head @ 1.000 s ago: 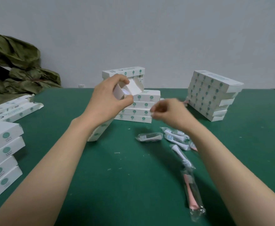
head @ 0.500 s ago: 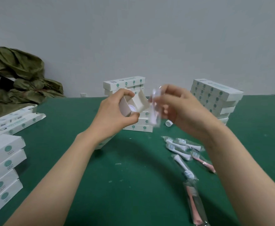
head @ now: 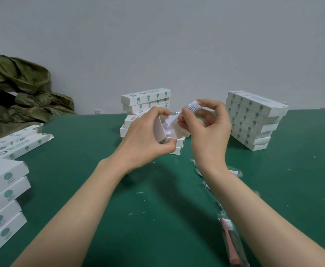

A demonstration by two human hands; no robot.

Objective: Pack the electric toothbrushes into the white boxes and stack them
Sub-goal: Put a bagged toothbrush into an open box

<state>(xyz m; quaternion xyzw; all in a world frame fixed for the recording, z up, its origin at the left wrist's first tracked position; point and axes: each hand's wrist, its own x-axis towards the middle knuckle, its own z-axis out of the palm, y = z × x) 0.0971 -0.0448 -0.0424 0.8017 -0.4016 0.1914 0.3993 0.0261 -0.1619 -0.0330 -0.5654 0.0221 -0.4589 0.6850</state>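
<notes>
The right hand [head: 209, 132] is pinching a wrapped toothbrush piece [head: 193, 107] between thumb and fingertips, its lower end dipping into the open mouth of a white box [head: 160, 130]. The left hand [head: 146, 139] is gripping that box, holding it above the green counter [head: 100, 170]. A middle stack [head: 146, 97] is sitting just behind, a right stack [head: 254, 120] standing apart, and a pink wrapped toothbrush [head: 230, 241] is lying beside the right forearm.

Four box piles [head: 3, 199] [head: 17, 145] [head: 146, 97] [head: 254, 120], one open box [head: 160, 132], two hands [head: 144, 139] [head: 209, 135].
</notes>
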